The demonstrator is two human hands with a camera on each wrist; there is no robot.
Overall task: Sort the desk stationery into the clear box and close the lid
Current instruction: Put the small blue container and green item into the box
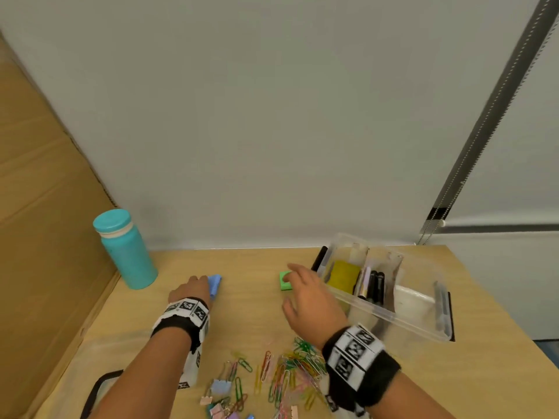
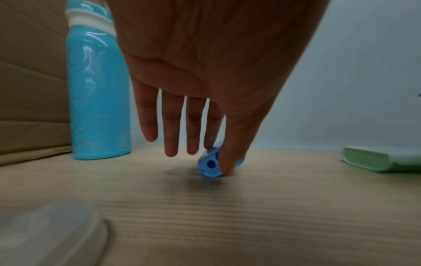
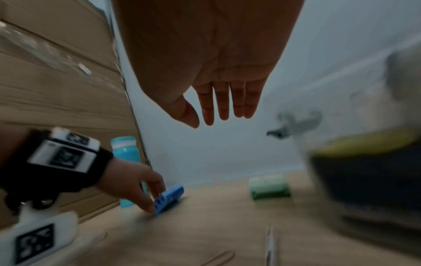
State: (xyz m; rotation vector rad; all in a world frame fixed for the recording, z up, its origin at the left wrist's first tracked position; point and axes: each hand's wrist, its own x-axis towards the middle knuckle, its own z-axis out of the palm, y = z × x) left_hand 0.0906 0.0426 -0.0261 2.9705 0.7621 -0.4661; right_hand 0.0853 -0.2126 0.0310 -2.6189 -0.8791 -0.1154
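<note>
Pinching a small blue plastic sharpener (image 2: 210, 164) between left thumb and index finger, left hand (image 1: 193, 290) low on the wooden desk (image 1: 251, 325); other three fingers (image 2: 170, 126) straight, spread, clear of it. Sharpener lying on the desk, long axis running away from the fingertips toward the wall, holed end face turned back toward the wrist; two round holes visible in that face, body boxy with rounded edges. No brand or writing legible on it. Right hand (image 1: 305, 294) hovering above the desk, fingers straight and close together, thumb a little apart, holding nothing. Just below and beyond those fingertips a green block (image 1: 285, 281), flat, rectangular, matte, resting on the desk; long axis unclear. To the outer side of the right hand the clear box (image 1: 420, 323), lid off, thin glossy plastic with dividers: yellow pad (image 1: 343, 275) in one compartment, dark markers (image 1: 375, 285) in the next, pointing toward the wall. Behind the wrists, a loose heap of coloured wire paper clips (image 1: 290, 376) and pastel binder clips (image 1: 217, 400). Beyond the left fingertips, a turquoise bottle (image 1: 127, 252), upright, glossy, screw cap. Black-and-white square marker tags on both wristbands, unreadable as text.
</note>
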